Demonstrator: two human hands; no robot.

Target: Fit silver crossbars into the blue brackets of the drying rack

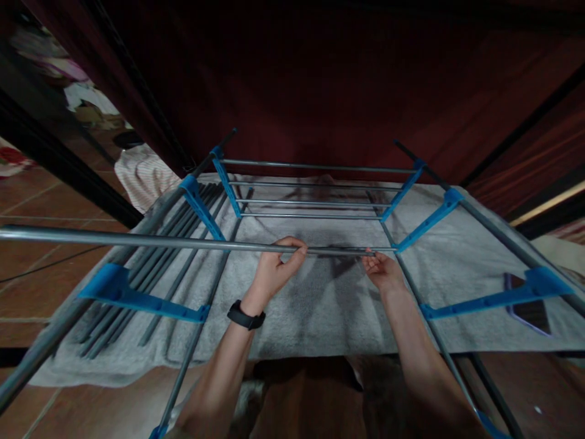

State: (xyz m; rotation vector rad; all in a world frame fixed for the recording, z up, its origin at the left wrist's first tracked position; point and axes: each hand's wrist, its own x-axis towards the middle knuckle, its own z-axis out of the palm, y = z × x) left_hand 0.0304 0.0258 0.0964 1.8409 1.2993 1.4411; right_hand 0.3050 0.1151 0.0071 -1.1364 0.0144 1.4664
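Observation:
My left hand (281,262), with a black band on its wrist, is closed around a long grey metal tube (159,241). The tube lies nearly level and reaches past the left edge of the view. At its right end my right hand (380,269) pinches it between thumb and fingers. Around both hands stands a rack frame of grey tubes joined by blue plastic brackets, among them a left bracket (158,303) and a right bracket (484,303). Farther back, several thin crossbars (315,216) span the blue brackets. Another bar partly shows behind the held tube.
Several loose grey tubes (183,222) lie side by side at the left on a grey cloth (320,329). A phone (532,314) rests at the right under a bracket. A dark red curtain (320,91) hangs behind; a striped cloth (144,177) is at the left.

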